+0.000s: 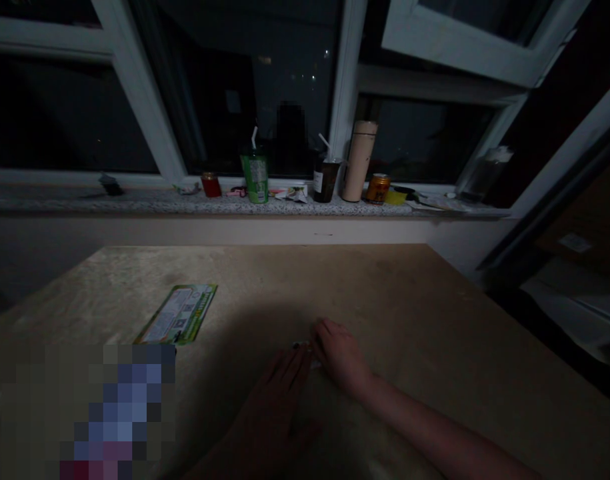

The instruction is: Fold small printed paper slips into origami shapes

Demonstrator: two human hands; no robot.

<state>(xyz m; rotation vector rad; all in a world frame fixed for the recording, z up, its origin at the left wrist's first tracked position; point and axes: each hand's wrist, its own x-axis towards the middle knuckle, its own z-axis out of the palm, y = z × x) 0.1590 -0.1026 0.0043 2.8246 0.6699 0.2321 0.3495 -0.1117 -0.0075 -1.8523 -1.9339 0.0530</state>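
Both of my hands rest on a bare wooden table point(385, 300) in dim light. My left hand point(279, 393) lies flat with its fingers stretched forward, the fingertips touching a small pale object point(305, 347) that is too dark to name. My right hand point(339, 353) is curled palm-down right beside it, fingers bent over the same small object. What the right fingers hold, if anything, is hidden.
A green printed leaflet point(182, 313) lies on the table at left. The stone window sill point(135, 200) carries a red jar point(211, 185), a green cup with straw point(255, 175), a dark cup point(325, 180), a tall beige flask point(359, 161) and an orange can point(378, 188).
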